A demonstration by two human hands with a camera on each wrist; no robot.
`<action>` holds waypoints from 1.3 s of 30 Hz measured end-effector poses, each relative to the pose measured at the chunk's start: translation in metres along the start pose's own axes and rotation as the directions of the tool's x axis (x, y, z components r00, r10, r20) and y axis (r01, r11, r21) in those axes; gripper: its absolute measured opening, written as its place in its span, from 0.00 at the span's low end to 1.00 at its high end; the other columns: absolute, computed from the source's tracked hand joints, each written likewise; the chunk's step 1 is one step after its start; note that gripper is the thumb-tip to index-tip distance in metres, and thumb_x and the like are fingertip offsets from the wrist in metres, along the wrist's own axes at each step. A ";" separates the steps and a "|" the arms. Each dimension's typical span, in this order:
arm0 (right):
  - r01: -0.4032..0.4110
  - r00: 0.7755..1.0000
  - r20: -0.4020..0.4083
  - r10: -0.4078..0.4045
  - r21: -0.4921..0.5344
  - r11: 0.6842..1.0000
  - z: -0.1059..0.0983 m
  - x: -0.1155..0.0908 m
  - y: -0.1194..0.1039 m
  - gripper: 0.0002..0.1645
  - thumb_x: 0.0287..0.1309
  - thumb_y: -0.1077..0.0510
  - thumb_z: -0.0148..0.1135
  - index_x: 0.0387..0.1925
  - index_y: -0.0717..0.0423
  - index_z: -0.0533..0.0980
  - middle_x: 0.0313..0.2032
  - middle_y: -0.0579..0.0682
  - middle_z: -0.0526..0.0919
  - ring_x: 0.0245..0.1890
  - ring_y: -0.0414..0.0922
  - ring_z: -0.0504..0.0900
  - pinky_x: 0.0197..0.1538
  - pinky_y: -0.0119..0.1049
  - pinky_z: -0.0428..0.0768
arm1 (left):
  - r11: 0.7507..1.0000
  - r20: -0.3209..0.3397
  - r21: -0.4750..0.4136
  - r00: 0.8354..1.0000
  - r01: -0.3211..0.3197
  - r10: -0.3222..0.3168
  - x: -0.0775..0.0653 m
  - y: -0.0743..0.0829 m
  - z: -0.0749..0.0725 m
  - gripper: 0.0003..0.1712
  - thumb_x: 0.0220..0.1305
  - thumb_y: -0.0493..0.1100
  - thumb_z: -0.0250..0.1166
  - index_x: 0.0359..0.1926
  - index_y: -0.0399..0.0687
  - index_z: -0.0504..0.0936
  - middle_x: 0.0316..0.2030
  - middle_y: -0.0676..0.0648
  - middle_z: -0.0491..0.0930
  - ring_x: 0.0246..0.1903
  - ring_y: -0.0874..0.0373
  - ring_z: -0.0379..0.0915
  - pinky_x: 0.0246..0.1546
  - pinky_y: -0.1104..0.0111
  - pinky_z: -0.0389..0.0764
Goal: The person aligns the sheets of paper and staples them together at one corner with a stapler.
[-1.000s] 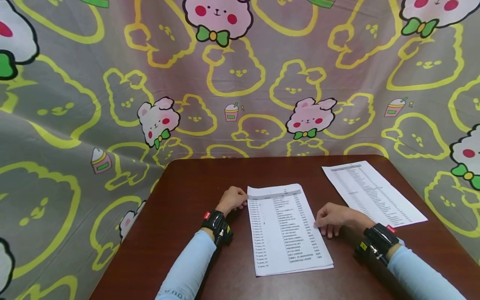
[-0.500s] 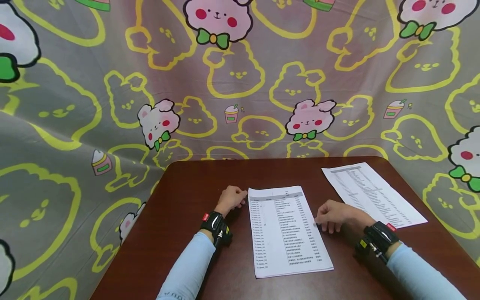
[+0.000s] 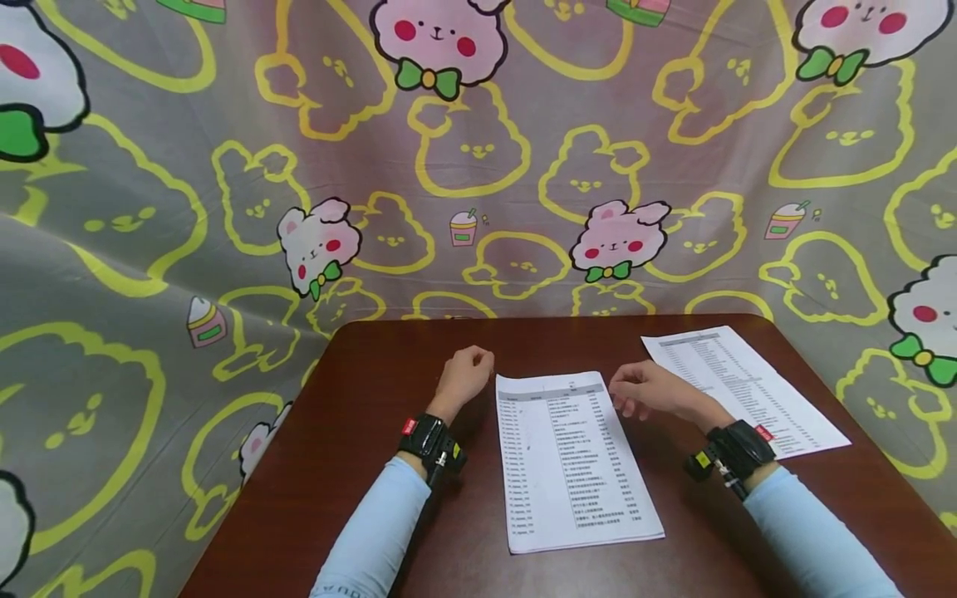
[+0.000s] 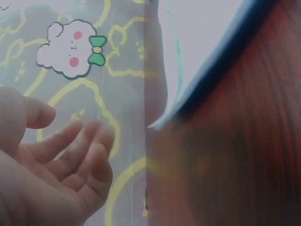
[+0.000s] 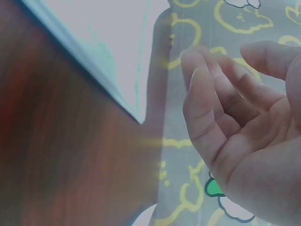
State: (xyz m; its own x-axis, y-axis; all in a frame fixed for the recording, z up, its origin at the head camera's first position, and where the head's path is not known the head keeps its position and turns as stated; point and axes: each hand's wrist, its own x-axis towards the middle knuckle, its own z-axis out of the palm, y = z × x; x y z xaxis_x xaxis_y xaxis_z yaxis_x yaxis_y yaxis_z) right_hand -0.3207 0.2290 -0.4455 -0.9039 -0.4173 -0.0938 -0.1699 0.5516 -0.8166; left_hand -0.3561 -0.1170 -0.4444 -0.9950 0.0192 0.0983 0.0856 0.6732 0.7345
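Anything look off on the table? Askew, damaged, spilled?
Mildly: the paper on the right lies turned at an angle to the middle stack, not squared with it. In the left wrist view, the stack's corner seems slightly curled. No spill or tear visible.

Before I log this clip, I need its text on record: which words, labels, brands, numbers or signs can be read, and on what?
Left sleeve: perhaps "QUA", too near the bottom edge to be sure.
Centre paper: printed header and rows, too small to read.
Far-right paper: printed rows, too small to read.
Left red tag: too small to read.
Right red tag: too small to read.
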 end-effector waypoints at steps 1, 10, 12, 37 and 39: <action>0.010 1.000 -0.017 -0.010 -0.003 1.000 0.000 0.002 -0.002 0.18 0.67 0.50 0.59 0.46 0.62 0.77 0.33 0.55 0.84 0.30 0.49 0.82 0.32 0.39 0.81 | 1.000 -0.011 0.001 1.000 -0.006 0.006 -0.001 0.001 -0.001 0.19 0.71 0.56 0.53 0.49 0.51 0.82 0.41 0.48 0.84 0.38 0.52 0.79 0.39 0.60 0.76; 0.011 0.997 -0.083 -0.010 0.004 1.000 -0.005 0.012 -0.013 0.17 0.68 0.51 0.58 0.50 0.59 0.76 0.40 0.61 0.84 0.34 0.51 0.84 0.36 0.40 0.82 | 1.000 -0.025 -0.005 1.000 -0.019 0.019 -0.003 0.014 -0.005 0.22 0.71 0.56 0.52 0.55 0.50 0.80 0.51 0.46 0.83 0.49 0.50 0.79 0.51 0.54 0.77; 0.011 0.996 -0.085 -0.011 0.003 1.000 -0.008 0.014 -0.013 0.18 0.68 0.51 0.57 0.51 0.59 0.76 0.41 0.62 0.84 0.35 0.52 0.84 0.36 0.41 0.82 | 1.000 -0.027 -0.009 0.999 -0.028 0.028 -0.004 0.017 -0.006 0.22 0.71 0.55 0.52 0.55 0.49 0.80 0.50 0.46 0.83 0.49 0.50 0.79 0.51 0.54 0.77; -0.085 0.986 -0.149 0.077 -0.048 0.995 -0.062 -0.014 0.010 0.24 0.70 0.50 0.55 0.54 0.68 0.71 0.38 0.59 0.85 0.31 0.48 0.85 0.31 0.39 0.82 | 0.985 0.179 -0.152 0.978 -0.079 0.106 -0.018 0.070 0.033 0.16 0.70 0.52 0.52 0.47 0.49 0.80 0.40 0.44 0.86 0.32 0.58 0.82 0.30 0.64 0.82; -0.092 0.985 -0.150 0.083 -0.052 0.994 -0.065 -0.018 0.012 0.25 0.70 0.50 0.54 0.54 0.69 0.70 0.37 0.58 0.85 0.31 0.47 0.85 0.30 0.39 0.81 | 0.986 0.185 -0.147 0.977 -0.081 0.108 -0.019 0.073 0.039 0.16 0.70 0.52 0.52 0.46 0.49 0.80 0.38 0.46 0.86 0.32 0.58 0.84 0.26 0.69 0.80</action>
State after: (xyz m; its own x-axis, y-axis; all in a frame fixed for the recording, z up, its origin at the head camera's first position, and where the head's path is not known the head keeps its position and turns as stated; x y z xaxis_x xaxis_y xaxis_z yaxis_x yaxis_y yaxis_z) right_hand -0.3326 0.2903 -0.4169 -0.9636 -0.2565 -0.0750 -0.1059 0.6242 -0.7740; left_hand -0.3331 -0.0388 -0.4187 -0.9723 0.2283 0.0507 0.1725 0.5535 0.8148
